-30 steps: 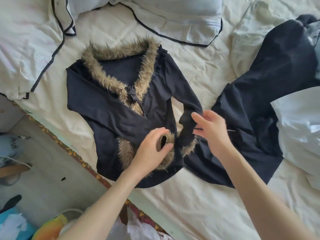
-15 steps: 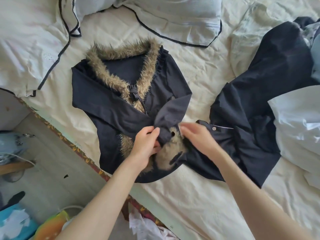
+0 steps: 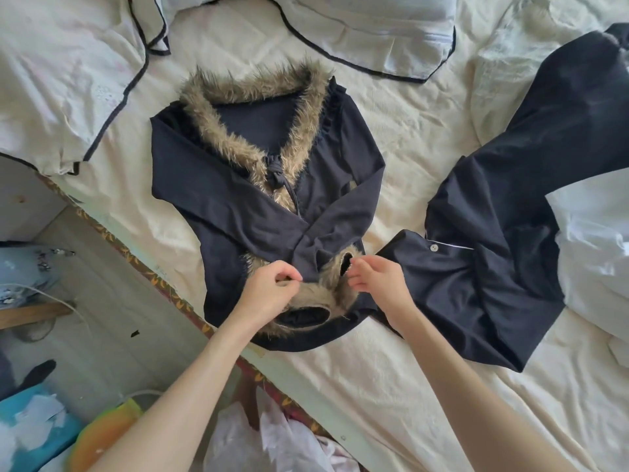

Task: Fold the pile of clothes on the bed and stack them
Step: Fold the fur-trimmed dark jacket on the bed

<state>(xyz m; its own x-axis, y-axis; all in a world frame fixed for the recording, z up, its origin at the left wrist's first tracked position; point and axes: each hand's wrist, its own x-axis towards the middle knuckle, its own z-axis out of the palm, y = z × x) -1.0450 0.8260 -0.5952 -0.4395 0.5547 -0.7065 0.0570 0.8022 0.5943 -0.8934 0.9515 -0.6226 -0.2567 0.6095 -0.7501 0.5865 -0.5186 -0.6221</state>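
At the bed's (image 3: 391, 403) centre a fur-trimmed top (image 3: 211, 185) is laid flat, both sleeves crossed over its front; the body fold is not yet made. A cuff (image 3: 320, 294) is pinched by the left hand (image 3: 269, 291); the right hand's (image 3: 377, 281) fingers are loosely curled, touching fur. At 3 o'clock dark trousers (image 3: 510, 233) and white cloth (image 3: 599, 240) remain unfolded. No stack or readable writing is seen.

Cardigan (image 3: 224, 185): dark navy, tan-brown fur trim at collar and cuffs. Second garment (image 3: 510, 212): same navy (one pale button, thin white piping). Bedsheet (image 3: 391, 386): cream. Pillows (image 3: 61, 83): off-white, black-piped edges. Bed edge strip (image 3: 177, 294): brown, orange leaf motif.
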